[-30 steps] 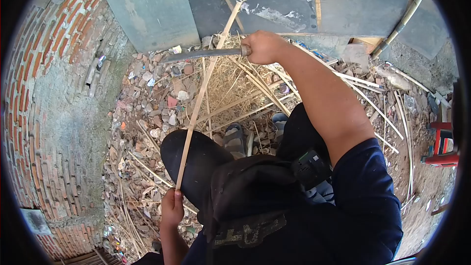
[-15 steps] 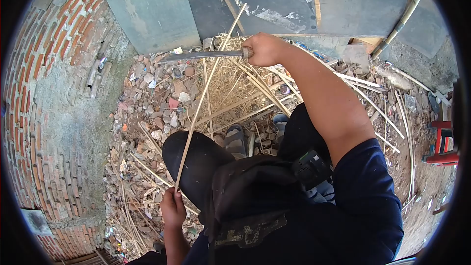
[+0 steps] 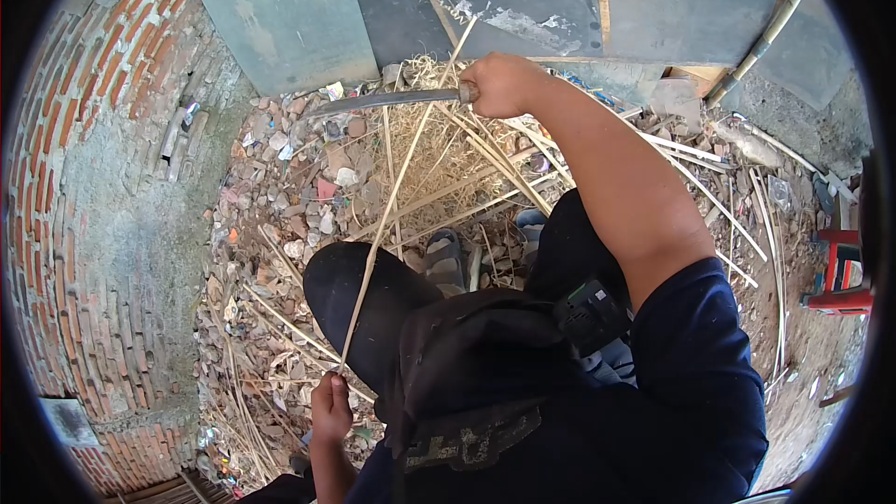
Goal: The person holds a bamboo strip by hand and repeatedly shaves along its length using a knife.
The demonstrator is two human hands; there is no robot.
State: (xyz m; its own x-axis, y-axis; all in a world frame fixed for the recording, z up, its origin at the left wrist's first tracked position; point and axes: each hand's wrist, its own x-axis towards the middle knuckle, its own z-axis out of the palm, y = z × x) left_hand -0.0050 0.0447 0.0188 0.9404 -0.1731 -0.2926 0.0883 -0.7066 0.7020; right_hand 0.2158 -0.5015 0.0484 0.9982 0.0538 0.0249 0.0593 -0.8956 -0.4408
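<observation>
The ground (image 3: 814,355) is soil toward its right edge. Broken brick and stone rubble (image 3: 345,177) covers the side toward its left edge. A heap of pale shavings (image 3: 467,168) lies near the far edge, crossed by several slats (image 3: 511,175). Long thin strips (image 3: 780,299) lie near the right edge; light-coloured strips (image 3: 291,324) rest on the rubble at left.

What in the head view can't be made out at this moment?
Head view:
Knife handle: mostly hidden by the right hand.
Strip: lower end hidden in the left hand.
Blade: whether it bites the strip is too small to tell.
Red thing: cut off at the dark right edge.
</observation>
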